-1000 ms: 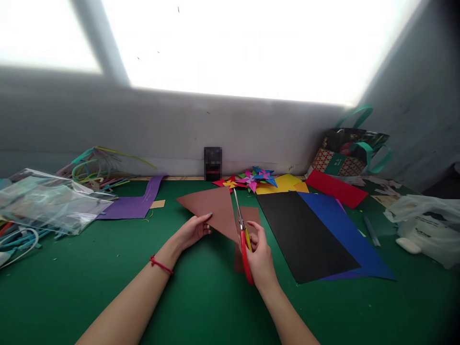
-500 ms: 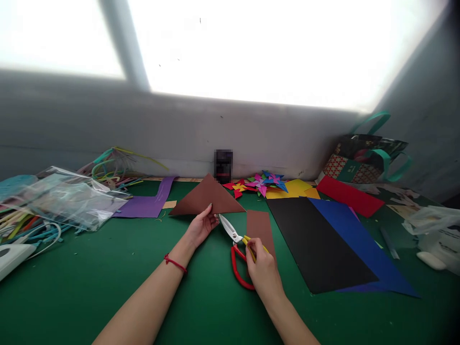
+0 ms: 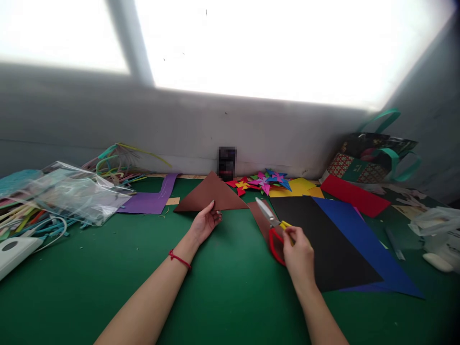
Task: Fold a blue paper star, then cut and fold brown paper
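Note:
My left hand (image 3: pixel 205 222), a red string round its wrist, pinches the near edge of a brown paper triangle (image 3: pixel 212 193) that rises off the green mat (image 3: pixel 108 268). My right hand (image 3: pixel 299 255) grips scissors (image 3: pixel 272 226) with red and yellow handles; the closed blades point up and left. The scissors lie over a brown paper offcut (image 3: pixel 259 216), beside a black sheet (image 3: pixel 323 239).
A blue sheet (image 3: pixel 362 244), red sheet (image 3: pixel 354 195) and yellow sheet (image 3: pixel 294 188) lie right. Folded paper pinwheels (image 3: pixel 264 180) sit near the wall. A purple strip (image 3: pixel 154 199), a clear plastic bag (image 3: pixel 68 196) and coloured tubes (image 3: pixel 115 160) are left. A gift bag (image 3: pixel 370 160) stands back right.
The brown triangle has come free of the offcut and my left hand lifted it toward the wall. My right hand carried the scissors to the right, over the offcut.

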`<state>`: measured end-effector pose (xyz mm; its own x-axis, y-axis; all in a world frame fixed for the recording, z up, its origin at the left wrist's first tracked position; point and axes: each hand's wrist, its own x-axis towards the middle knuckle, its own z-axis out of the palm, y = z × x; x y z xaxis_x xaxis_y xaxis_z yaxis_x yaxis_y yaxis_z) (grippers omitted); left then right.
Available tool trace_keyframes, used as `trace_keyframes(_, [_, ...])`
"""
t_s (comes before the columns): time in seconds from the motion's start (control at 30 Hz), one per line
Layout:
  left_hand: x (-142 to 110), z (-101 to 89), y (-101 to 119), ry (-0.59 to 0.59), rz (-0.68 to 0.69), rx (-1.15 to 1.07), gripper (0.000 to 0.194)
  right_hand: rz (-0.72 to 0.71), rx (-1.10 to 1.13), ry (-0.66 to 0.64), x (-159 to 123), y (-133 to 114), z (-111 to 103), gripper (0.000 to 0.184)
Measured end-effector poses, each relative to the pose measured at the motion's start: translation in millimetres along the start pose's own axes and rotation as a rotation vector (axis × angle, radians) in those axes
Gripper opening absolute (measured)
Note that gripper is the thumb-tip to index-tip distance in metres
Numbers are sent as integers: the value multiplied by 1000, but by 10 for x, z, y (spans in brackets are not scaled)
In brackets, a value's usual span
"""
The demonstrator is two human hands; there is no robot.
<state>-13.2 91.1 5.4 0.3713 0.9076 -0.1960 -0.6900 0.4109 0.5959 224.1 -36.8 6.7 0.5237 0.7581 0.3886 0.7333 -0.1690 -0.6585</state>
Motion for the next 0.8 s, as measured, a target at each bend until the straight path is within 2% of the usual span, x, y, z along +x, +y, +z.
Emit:
trace_keyframes(0.07, [1, 1, -2, -2, -2, 1, 9, 100, -53, 69, 111, 151, -83, 17])
trace_keyframes(0.13, [1, 5, -3, -4, -3, 1, 9, 257, -73, 104, 184, 262, -148, 22])
trace_keyframes(0.23, [-1, 5, -4, -9, -8, 5, 7, 385, -100, 100, 234, 352, -192, 26])
trace_keyframes(0.37, [3, -13, -11, -14, -4, 20, 6, 294, -36, 133, 255, 419, -199, 20])
trace_keyframes(0.47, [16, -28, -25, -15, 1, 47, 5, 282, 19, 191, 260, 479, -210, 20])
trace_keyframes(0.8, [51, -47, -65, -37, 15, 115, 10, 189, -21, 284, 275, 581, -186, 21])
